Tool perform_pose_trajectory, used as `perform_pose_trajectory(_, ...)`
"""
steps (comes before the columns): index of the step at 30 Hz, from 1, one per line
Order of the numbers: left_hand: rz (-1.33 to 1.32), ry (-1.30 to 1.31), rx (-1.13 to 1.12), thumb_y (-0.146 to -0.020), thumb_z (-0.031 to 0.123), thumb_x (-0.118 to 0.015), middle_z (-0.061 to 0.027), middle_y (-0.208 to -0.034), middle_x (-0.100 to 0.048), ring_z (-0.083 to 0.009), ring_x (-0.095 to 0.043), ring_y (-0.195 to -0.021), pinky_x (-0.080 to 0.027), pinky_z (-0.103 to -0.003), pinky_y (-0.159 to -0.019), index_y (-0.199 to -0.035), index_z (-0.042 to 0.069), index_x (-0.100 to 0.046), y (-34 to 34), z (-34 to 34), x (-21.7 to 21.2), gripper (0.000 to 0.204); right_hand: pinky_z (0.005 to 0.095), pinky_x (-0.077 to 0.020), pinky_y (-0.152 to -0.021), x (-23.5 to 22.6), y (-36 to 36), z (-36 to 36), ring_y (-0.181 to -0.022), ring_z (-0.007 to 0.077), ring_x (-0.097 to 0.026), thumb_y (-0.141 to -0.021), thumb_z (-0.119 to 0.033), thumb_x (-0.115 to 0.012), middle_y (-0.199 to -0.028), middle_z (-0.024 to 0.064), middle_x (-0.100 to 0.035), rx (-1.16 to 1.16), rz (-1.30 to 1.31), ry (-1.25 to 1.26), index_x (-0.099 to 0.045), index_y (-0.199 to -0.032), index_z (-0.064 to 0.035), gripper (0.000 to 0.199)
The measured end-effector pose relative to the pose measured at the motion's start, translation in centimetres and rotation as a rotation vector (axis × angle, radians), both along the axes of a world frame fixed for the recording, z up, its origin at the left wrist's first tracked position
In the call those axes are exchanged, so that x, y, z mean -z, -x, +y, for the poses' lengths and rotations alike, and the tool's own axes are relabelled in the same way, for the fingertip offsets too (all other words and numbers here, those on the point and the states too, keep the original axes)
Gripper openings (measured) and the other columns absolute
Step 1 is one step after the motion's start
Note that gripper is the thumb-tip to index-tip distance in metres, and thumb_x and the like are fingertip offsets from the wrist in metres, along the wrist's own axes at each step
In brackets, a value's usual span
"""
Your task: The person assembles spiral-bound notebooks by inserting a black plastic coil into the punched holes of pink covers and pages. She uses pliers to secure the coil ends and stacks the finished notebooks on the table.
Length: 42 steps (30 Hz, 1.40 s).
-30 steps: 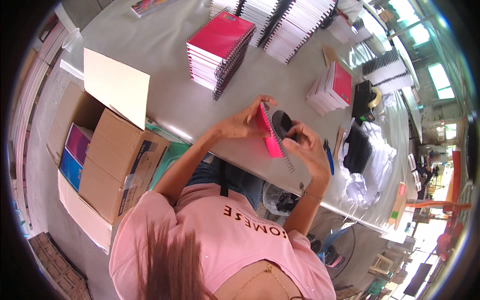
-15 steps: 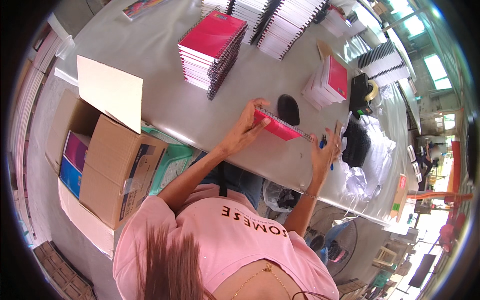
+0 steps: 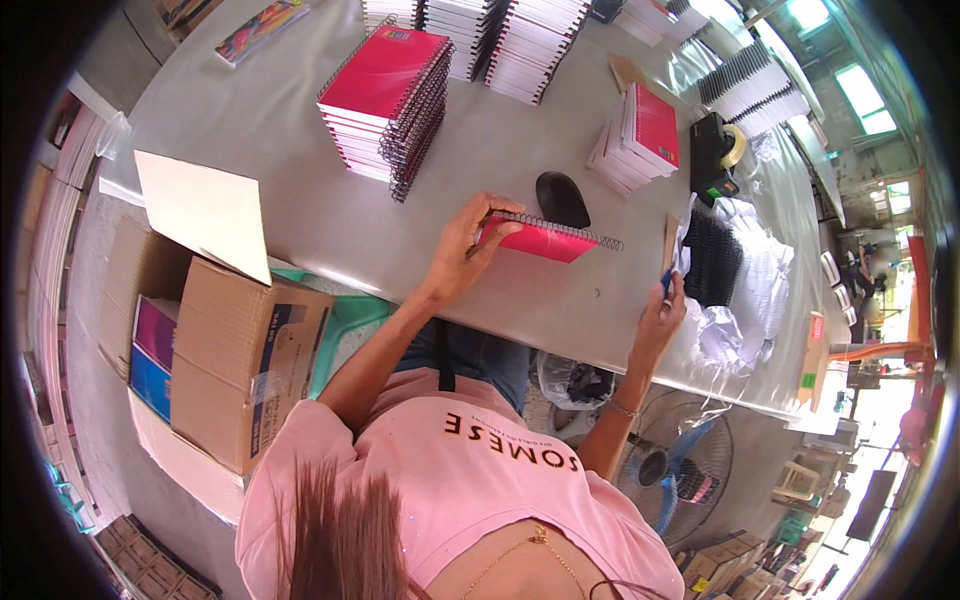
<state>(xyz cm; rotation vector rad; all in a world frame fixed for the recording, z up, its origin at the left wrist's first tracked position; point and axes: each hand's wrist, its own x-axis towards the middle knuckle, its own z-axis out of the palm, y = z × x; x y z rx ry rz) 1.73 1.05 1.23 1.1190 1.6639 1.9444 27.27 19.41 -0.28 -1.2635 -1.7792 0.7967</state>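
My left hand (image 3: 465,245) grips a red spiral notebook (image 3: 545,240) near its left end, thumb in front and fingers over the spine. The notebook is held spine up above the table's near edge. Its dark wire coil (image 3: 611,243) sticks out past the right end of the cover. Farther right, my right hand (image 3: 662,310) is closed around a small blue-handled tool (image 3: 667,279), whose working end cannot be made out. Just behind the notebook lies a black, rounded object (image 3: 562,199) like a computer mouse. A tiny dark curved bit (image 3: 597,293) is on the table.
Red spiral notebooks (image 3: 385,75) are stacked at the back left, with a smaller pile of red-covered books (image 3: 650,130) at the right. Black coils (image 3: 712,262) lie on white plastic beside a tape dispenser (image 3: 712,158). An open cardboard box (image 3: 225,360) stands left; a fan (image 3: 655,468) stands below right.
My right hand has moved away from the coil's end, to the right, with the blue-handled tool. My left hand still holds the notebook. The whole view has shifted slightly.
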Motion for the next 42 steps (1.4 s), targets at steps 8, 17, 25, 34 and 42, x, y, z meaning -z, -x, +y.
perform_pose_trajectory(8, 0.008, 0.163, -0.022, -0.094, 0.014, -0.067, -0.0082, -0.094, -0.064, -0.0125, -0.058, -0.084, -0.049, -0.026, -0.078, -0.105, -0.001, -0.06, 0.0, -0.7, 0.5, 0.02, 0.0528, -0.0462, -0.096, -7.9, 2.0, -5.3, -0.109, 0.0309, -0.055, -0.097, -0.045, -0.053, -0.124, 0.0155, -0.055, -0.619, 1.244, 0.975, -0.04, -0.147, -0.0104, 0.061)
perform_pose_trajectory(17, 0.104, 0.152, -0.019, -0.092, 0.011, -0.068, -0.0107, -0.106, -0.072, -0.0171, -0.069, -0.094, -0.054, -0.032, -0.085, -0.111, 0.001, -0.069, -0.6, -0.7, -0.9, 0.021, 0.041, -0.0447, -0.098, -5.9, 8.2, -12.6, -0.115, 0.0288, -0.054, -0.088, -0.016, -0.067, -0.134, 0.016, -0.053, -0.598, 0.062, 0.058, -0.04, -0.147, -0.0058, 0.065)
perform_pose_trajectory(25, 0.035, 0.152, -0.035, -0.088, 0.013, -0.073, -0.0145, -0.099, -0.073, -0.0192, -0.071, -0.088, -0.054, -0.03, -0.079, -0.108, -0.001, -0.069, -0.6, -0.8, -0.5, 0.025, 0.0459, -0.0385, -0.098, -4.6, 8.9, -13.4, -0.112, 0.0331, -0.053, -0.083, -0.013, -0.071, -0.125, 0.0141, -0.058, -0.598, -0.169, -0.266, -0.045, -0.143, -0.0055, 0.066)
perform_pose_trajectory(34, 0.006, 0.142, -0.028, -0.09, 0.009, -0.069, -0.0139, -0.099, -0.074, -0.0176, -0.072, -0.086, -0.056, -0.029, -0.076, -0.11, 0.0, -0.07, -0.9, -1.1, -0.7, 0.022, 0.0441, -0.0381, -0.097, -4.7, 9.2, -13.7, -0.108, 0.0303, -0.054, -0.083, -0.017, -0.072, -0.117, 0.0106, -0.06, -0.528, -0.26, -0.337, -0.051, -0.141, -0.0111, 0.062)
perform_pose_trajectory(42, 0.057, 0.129, -0.069, -0.09, 0.003, -0.064, -0.0152, -0.093, -0.074, -0.0177, -0.073, -0.082, -0.056, -0.029, -0.073, -0.112, -0.002, -0.069, -1.0, -1.2, -0.1, 0.023, 0.0416, -0.0433, -0.091, -4.2, 9.4, -13.7, -0.102, 0.0277, -0.059, -0.082, -0.018, -0.074, -0.113, 0.0091, -0.063, -0.519, -0.244, -0.361, -0.054, -0.139, -0.0119, 0.06)
